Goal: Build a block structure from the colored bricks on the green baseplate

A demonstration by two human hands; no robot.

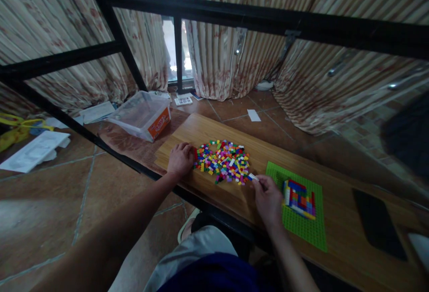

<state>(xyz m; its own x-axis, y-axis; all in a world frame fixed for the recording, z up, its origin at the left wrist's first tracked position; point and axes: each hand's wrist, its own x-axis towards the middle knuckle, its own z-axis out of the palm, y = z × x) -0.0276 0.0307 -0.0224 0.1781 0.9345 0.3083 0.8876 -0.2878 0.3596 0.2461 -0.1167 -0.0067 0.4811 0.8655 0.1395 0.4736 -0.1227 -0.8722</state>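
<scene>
A loose pile of small multicoloured toy bricks point(223, 160) lies on a wooden bench top. My left hand point(181, 160) rests at the pile's left edge, fingers bent and drawn together. Its fingertips meet some red bricks, and what they hold, if anything, is hidden. At the right edge of the pile, my right hand point(269, 198) pinches a white brick point(254, 177) between thumb and finger; a bit of blue shows beside it. Just right of that hand is a green baseplate point(306, 231) bearing a low, multicoloured brick build point(300, 199) with walls.
A dark flat slab point(378, 222) lies on the bench point(338, 184) at the right. Beyond the left end, a clear plastic box point(140, 113) with an orange label stands on a brown mat. Black metal bars point(234, 12) cross in front of the curtains. Papers point(254, 115) lie on the tiled floor.
</scene>
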